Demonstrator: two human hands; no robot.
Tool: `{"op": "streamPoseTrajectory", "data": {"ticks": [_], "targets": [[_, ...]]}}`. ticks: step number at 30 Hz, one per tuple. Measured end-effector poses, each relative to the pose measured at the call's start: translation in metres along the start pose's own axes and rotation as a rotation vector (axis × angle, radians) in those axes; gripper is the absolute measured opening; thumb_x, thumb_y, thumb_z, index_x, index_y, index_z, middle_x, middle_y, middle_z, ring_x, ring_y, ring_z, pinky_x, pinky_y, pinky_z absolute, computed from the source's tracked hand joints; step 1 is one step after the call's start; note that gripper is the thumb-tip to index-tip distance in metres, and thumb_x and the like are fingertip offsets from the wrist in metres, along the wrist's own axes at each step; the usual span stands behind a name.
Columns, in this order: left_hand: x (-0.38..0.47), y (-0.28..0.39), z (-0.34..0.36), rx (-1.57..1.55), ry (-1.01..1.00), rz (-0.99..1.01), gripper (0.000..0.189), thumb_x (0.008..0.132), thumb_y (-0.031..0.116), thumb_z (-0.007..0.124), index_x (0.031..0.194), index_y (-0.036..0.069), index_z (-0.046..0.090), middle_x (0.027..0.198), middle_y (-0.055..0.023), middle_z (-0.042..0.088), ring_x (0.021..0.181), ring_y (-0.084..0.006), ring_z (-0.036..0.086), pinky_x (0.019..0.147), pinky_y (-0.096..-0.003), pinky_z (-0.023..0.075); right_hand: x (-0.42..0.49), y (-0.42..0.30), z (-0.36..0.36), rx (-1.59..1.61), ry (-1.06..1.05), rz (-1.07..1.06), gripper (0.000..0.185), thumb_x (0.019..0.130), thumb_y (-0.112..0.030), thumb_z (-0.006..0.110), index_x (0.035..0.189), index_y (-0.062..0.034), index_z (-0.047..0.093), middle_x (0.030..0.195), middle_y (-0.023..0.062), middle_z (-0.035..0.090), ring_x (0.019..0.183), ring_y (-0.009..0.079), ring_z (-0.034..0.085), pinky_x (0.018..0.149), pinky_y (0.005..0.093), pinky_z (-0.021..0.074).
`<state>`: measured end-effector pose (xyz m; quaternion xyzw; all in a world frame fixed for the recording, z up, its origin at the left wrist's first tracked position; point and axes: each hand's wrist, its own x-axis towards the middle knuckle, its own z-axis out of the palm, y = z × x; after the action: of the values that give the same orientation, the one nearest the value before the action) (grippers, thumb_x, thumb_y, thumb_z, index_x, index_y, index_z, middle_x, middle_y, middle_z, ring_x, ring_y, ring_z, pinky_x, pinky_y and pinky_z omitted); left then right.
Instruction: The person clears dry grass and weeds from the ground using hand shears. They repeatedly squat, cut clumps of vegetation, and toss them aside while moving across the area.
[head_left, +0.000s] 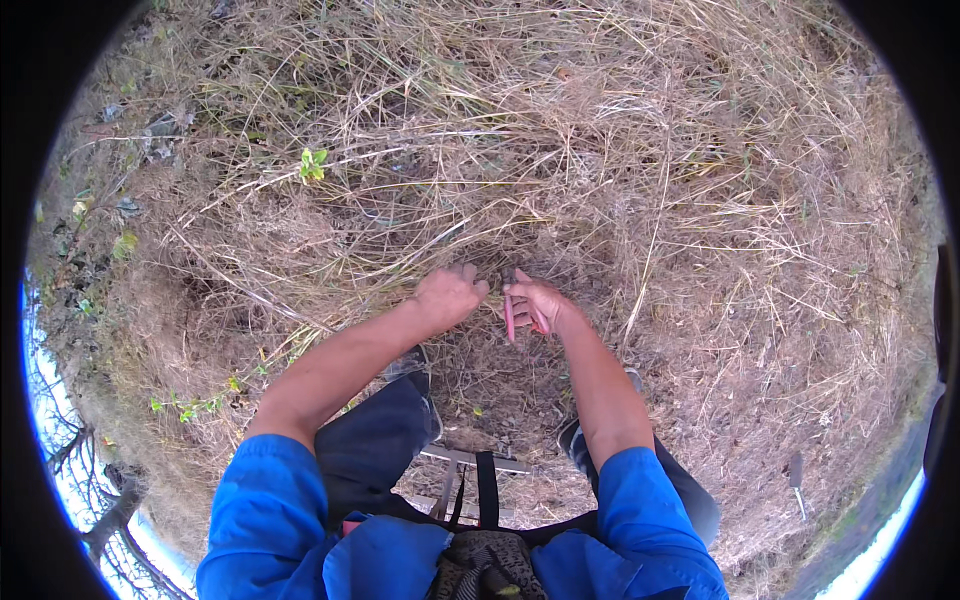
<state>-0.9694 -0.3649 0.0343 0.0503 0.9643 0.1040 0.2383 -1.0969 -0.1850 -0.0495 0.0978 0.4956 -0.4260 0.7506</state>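
Note:
My right hand (537, 301) is closed around a hand tool with pinkish-red handles (510, 321) and short dark jaws, either pliers or small shears. The two handles are spread apart, and the jaws point away from me at the dry grass. Just to the left, my left hand (451, 294) is low in the same dry grass (487, 232), its fingers curled and its knuckles near the tool's jaws. Whatever lies between those fingers is hidden. Both hands are ahead of my knees, close together but apart.
A pale wooden frame (506, 463) and a dark strap (487, 491) are between my legs. Another hand tool (796, 476), dark with a thin shiny end, lies on the ground at right. A leafy stem (313, 165) crosses the grass at upper left. A bare tree (112, 517) stands at lower left.

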Motion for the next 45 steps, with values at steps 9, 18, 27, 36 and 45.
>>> {"op": "streamPoseTrajectory", "data": {"ticks": [9, 18, 27, 36, 45], "targets": [[-0.016, -0.006, -0.014, 0.005, -0.111, 0.192, 0.022, 0.083, 0.011, 0.058, 0.104, 0.006, 0.061, 0.09, -0.0149, 0.066, 0.084, -0.0302, 0.07, 0.067, -0.0422, 0.0572, -0.009, 0.044, -0.007, 0.002, 0.042, 0.0, 0.059, 0.09, -0.027, 0.069, 0.138, -0.0077, 0.042, 0.067, 0.0012, 0.057, 0.055, 0.0117, 0.056, 0.047, 0.0253, 0.0481], [-0.09, 0.013, -0.006, -0.075, -0.36, 0.232, 0.035, 0.083, 0.011, 0.056, 0.117, 0.009, 0.052, 0.096, -0.0158, 0.066, 0.073, -0.0327, 0.07, 0.057, -0.0435, 0.0554, -0.018, 0.106, 0.023, 0.132, -0.043, 0.045, 0.107, 0.084, -0.028, 0.07, 0.159, -0.0182, -0.004, 0.125, 0.017, 0.062, 0.112, 0.0303, 0.062, 0.093, 0.0461, 0.0508], [-0.067, 0.019, 0.018, 0.016, 0.068, 0.181, 0.054, 0.089, 0.012, 0.053, 0.142, 0.013, 0.042, 0.131, -0.0174, 0.053, 0.085, -0.0271, 0.07, 0.058, -0.0378, 0.0583, -0.016, 0.141, 0.029, 0.169, -0.032, 0.105, 0.098, 0.087, -0.023, 0.063, 0.159, -0.0212, -0.002, 0.119, 0.0142, 0.066, 0.105, 0.029, 0.067, 0.087, 0.049, 0.0533], [-0.027, 0.007, 0.012, -0.02, -0.34, -0.219, 0.077, 0.079, 0.009, 0.066, 0.148, 0.001, 0.035, 0.126, -0.0247, 0.061, 0.091, -0.0337, 0.07, 0.073, -0.0411, 0.0578, 0.004, 0.107, 0.016, 0.126, -0.047, -0.021, 0.1, 0.083, -0.021, 0.063, 0.158, -0.0121, -0.002, 0.12, 0.0169, 0.063, 0.109, 0.0315, 0.064, 0.102, 0.0497, 0.049], [-0.03, 0.01, 0.018, -0.066, -0.382, -0.166, 0.027, 0.085, 0.009, 0.059, 0.11, 0.005, 0.07, 0.104, -0.013, 0.073, 0.097, -0.0284, 0.071, 0.082, -0.0401, 0.057, 0.018, 0.073, 0.008, 0.1, 0.008, -0.03, 0.105, 0.081, -0.012, 0.067, 0.157, -0.0028, -0.005, 0.108, 0.0128, 0.065, 0.099, 0.0281, 0.067, 0.091, 0.0449, 0.0556]]}}
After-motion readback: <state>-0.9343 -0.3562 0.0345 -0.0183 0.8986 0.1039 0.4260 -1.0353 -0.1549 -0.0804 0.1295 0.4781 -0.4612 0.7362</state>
